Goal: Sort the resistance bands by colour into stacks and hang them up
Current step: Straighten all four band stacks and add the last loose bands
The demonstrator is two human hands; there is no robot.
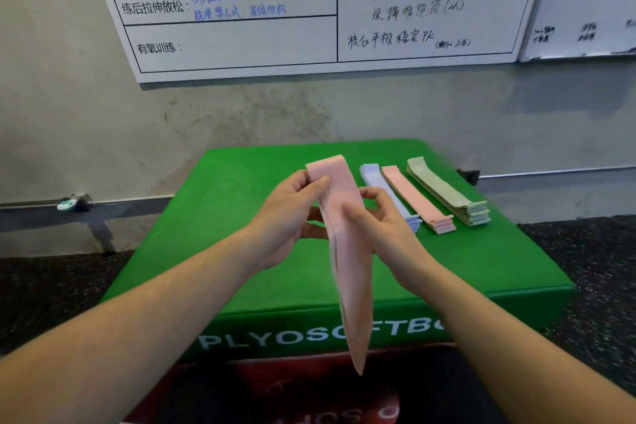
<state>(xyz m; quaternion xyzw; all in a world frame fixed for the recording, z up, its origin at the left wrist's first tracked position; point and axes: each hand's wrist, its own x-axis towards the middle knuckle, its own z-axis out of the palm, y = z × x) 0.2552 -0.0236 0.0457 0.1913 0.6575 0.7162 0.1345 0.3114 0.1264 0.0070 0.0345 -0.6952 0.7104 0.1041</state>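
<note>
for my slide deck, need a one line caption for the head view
Both hands, left hand and right hand, hold a pink band above a green box.

I have a single wide-angle view from the head, looking forward and down. The green padded plyo box (241,217) fills mid-frame at close range, both forearms enter from the bottom corners, and the wall-mounted whiteboard (275,38) runs across the top of the frame.
</note>
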